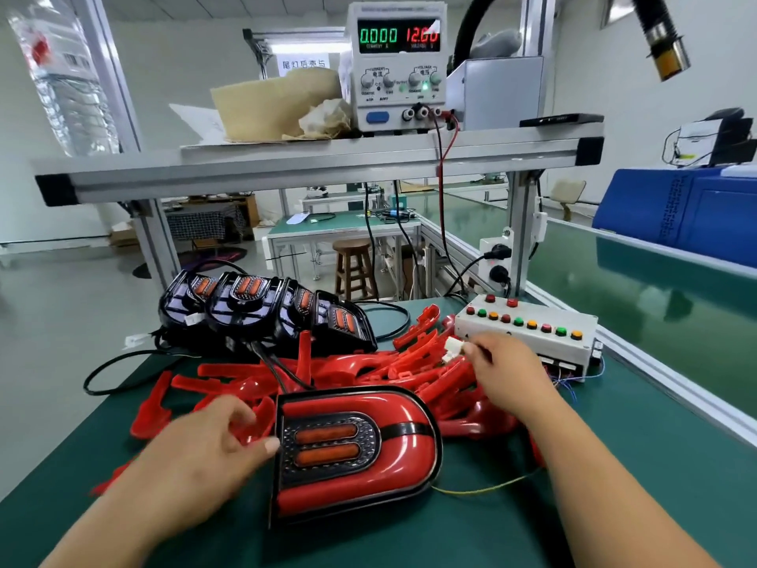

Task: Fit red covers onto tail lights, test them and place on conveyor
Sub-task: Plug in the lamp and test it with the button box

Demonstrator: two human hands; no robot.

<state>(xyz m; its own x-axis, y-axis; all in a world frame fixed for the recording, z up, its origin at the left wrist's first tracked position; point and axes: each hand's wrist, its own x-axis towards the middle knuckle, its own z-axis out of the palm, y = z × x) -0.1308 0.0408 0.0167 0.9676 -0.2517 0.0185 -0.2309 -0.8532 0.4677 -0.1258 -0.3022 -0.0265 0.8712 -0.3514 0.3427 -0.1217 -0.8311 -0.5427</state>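
The tail light [356, 453], with its red cover [409, 412] seated on it, is laid flat on the green mat [614, 465] right in front of the person. The left hand [196, 453] is set by its left edge: the thumb tip is touching the rim, the fingers are loosely bent, and nothing is held. A white plug [452, 348] is pinched in the fingertips of the right hand [508, 375], just beside the test box [532, 348] with the coloured buttons. The step in hand is judged to be the test. For this to be done well, the plug should be held straight and pushed all the way in, not at a slant, and the light should be kept from sliding by the left hand. The thin wires by the box should not be tugged. The pile of loose red covers [368, 368] is packed between the light and the box, so a lead could be snagged there. The bare tail lights [262, 309] are stacked behind it, near the far left edge. Open mat is seen to the right of the light. That way leads to the metal rail [672, 387], which must be lifted over to reach the conveyor belt [655, 305].
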